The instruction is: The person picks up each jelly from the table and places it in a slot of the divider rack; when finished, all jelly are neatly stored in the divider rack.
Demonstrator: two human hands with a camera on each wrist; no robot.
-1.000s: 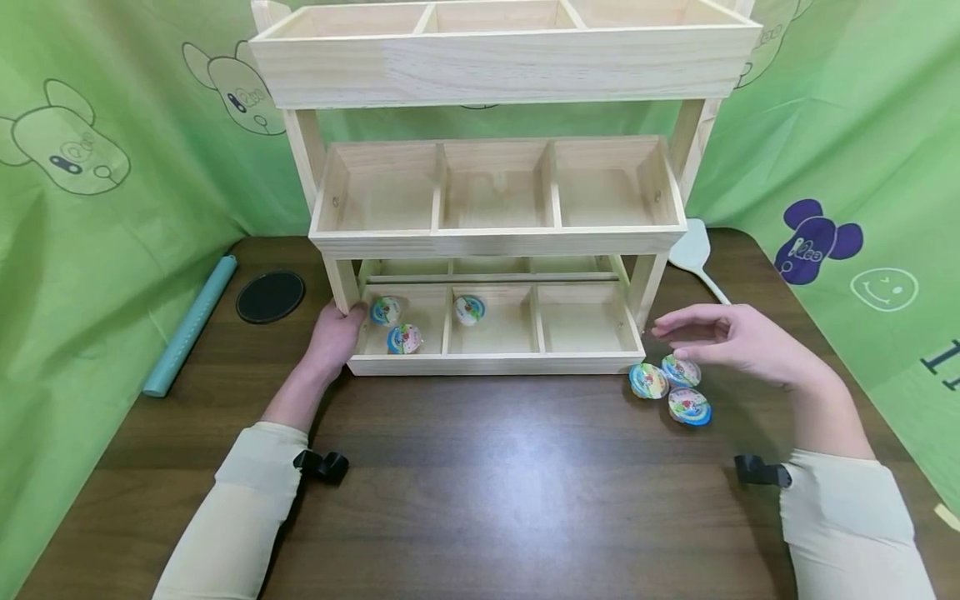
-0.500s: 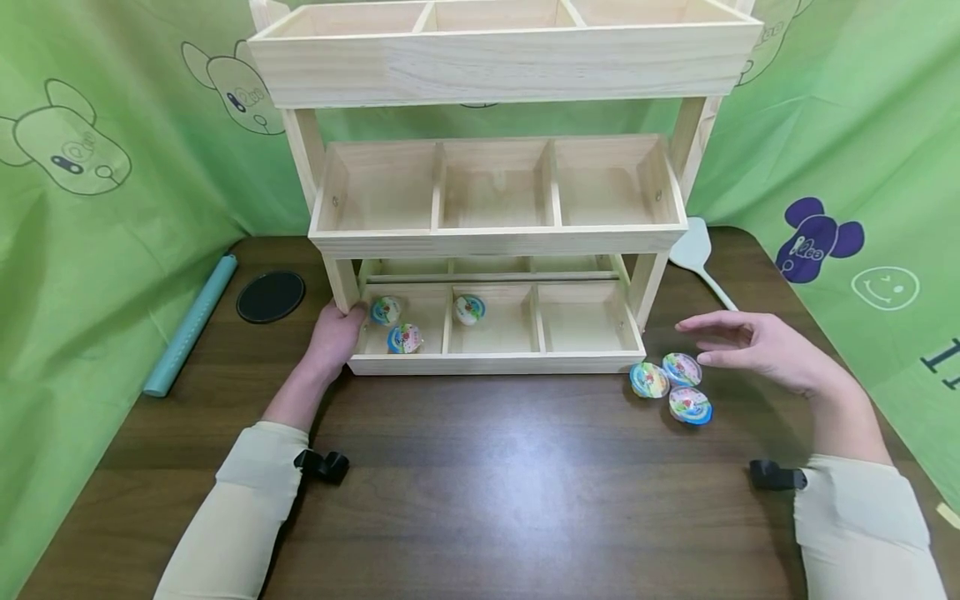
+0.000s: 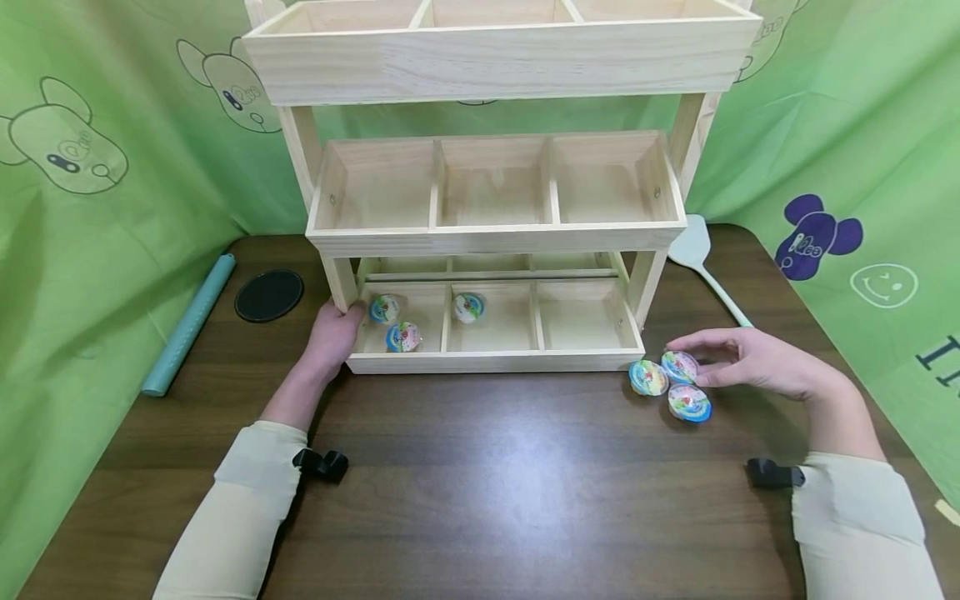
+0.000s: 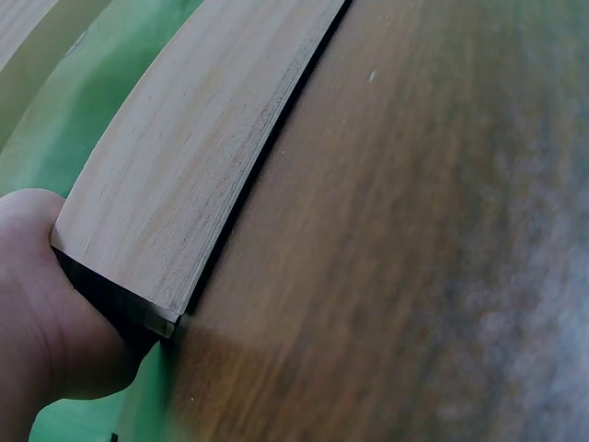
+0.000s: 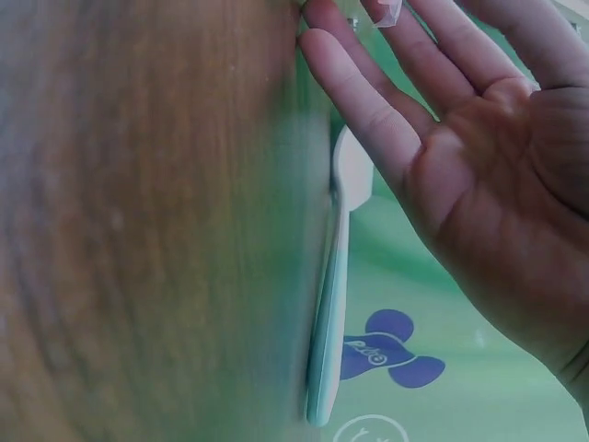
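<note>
My left hand (image 3: 333, 340) grips the lower left corner of a pale wooden three-tier shelf (image 3: 495, 242); in the left wrist view its thumb side presses against the end of the wooden board (image 4: 198, 138). At the shelf's lower right corner, three small jelly cups with printed foil lids stand together on the table. My right hand (image 3: 757, 360) pinches the back jelly cup (image 3: 679, 367) between thumb and fingers. Touching it are the left jelly cup (image 3: 648, 378) and the front jelly cup (image 3: 689, 402). In the right wrist view, a bit of clear plastic (image 5: 390, 13) shows by the fingers.
The bottom tier holds two jelly cups in its left compartment, one a jelly cup (image 3: 403, 337), and another jelly cup (image 3: 468, 308) in the middle. A white spatula (image 3: 693, 246) lies behind the right hand. At left lie a black disc (image 3: 269, 296) and a teal roll (image 3: 189, 327).
My right hand first drew away to the right, then came down to the back jelly cup, thumb and fingers closing on it. The left hand keeps its place on the shelf.
</note>
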